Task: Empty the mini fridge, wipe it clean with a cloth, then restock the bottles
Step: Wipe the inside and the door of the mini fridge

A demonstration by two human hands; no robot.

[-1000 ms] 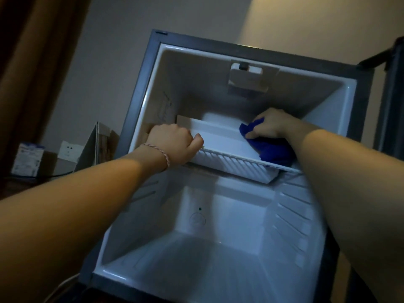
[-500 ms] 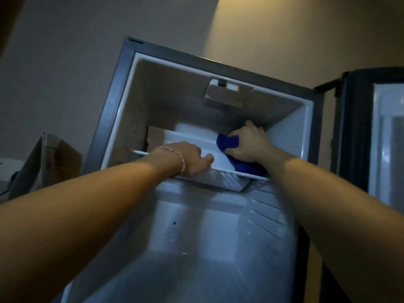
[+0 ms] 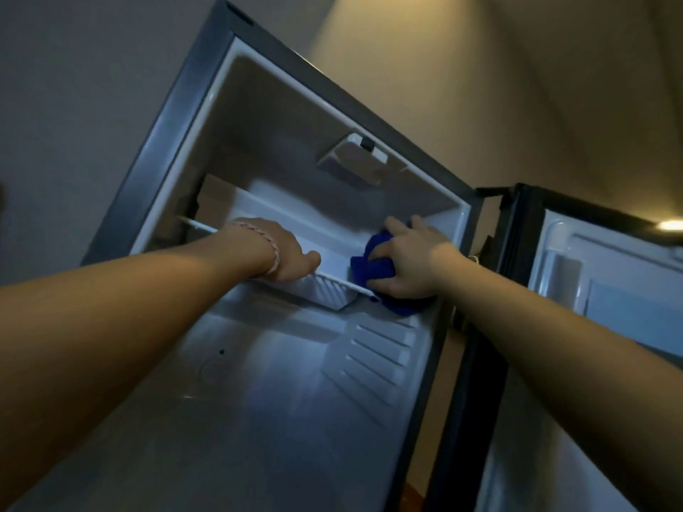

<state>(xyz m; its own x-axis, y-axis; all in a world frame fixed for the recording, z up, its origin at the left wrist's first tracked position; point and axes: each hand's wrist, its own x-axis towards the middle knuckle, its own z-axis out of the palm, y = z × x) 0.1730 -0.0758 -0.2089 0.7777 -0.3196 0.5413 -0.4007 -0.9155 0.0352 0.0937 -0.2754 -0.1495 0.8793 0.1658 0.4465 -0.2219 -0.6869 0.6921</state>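
The mini fridge (image 3: 177, 116) stands open with no bottles inside. A white shelf (image 3: 332, 290) crosses its upper part. My left hand (image 3: 284, 256), a braided band at the wrist, grips the shelf's front edge with curled fingers. At the shelf's right end lies a bunched blue cloth (image 3: 373, 269). My right hand (image 3: 410, 260) holds it and presses it onto the shelf near the right inner wall. Part of the cloth hangs below the shelf edge.
The fridge door (image 3: 610, 308) stands open at the right, its white inner liner facing me. A white light housing (image 3: 351, 162) sits on the fridge ceiling. Ribbed shelf rails (image 3: 377, 360) line the right inner wall. Plain walls lie behind; a lamp (image 3: 670, 225) glows at the far right.
The view has swung left and tilted, so the door now shows. My right hand with the cloth has slid toward the right end of the shelf. My left hand keeps its hold.
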